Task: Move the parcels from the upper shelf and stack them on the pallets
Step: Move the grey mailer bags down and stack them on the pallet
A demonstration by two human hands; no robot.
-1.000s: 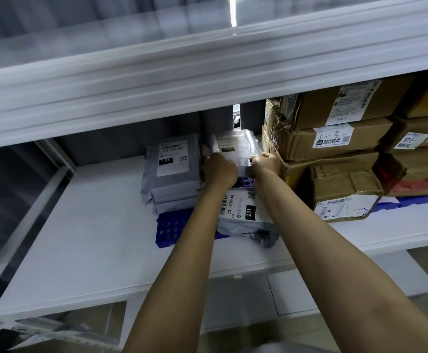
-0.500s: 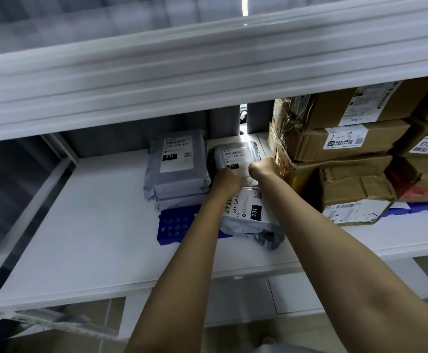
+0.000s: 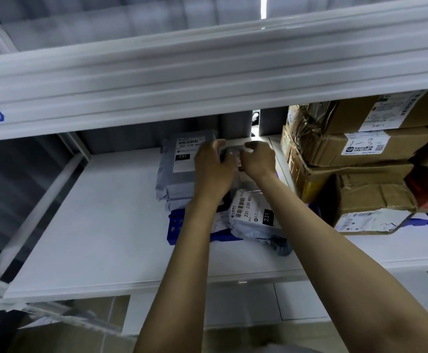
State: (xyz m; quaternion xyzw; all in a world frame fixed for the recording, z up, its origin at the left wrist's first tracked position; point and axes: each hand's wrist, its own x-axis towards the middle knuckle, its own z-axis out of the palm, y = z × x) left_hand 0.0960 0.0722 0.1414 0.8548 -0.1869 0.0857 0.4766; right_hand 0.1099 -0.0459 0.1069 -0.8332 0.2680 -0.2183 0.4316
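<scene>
I see both hands reaching deep over the white shelf board. L hand: fingers curled over the far edge of a small grey plastic-wrapped parcel, gripping it. R hand: fingers bent, pinching the parcel's right edge; pic is blurry there.

Parcel sits betw. the hands, mostly hidden, at the shelf's back. It is just right of a stack of grey poly mailers labelled 231 and behind a grey bag w/ white barcode label, which lies on a blue perforated plastic tray. Taped brown cardboard boxes are stacked to the right.
</scene>
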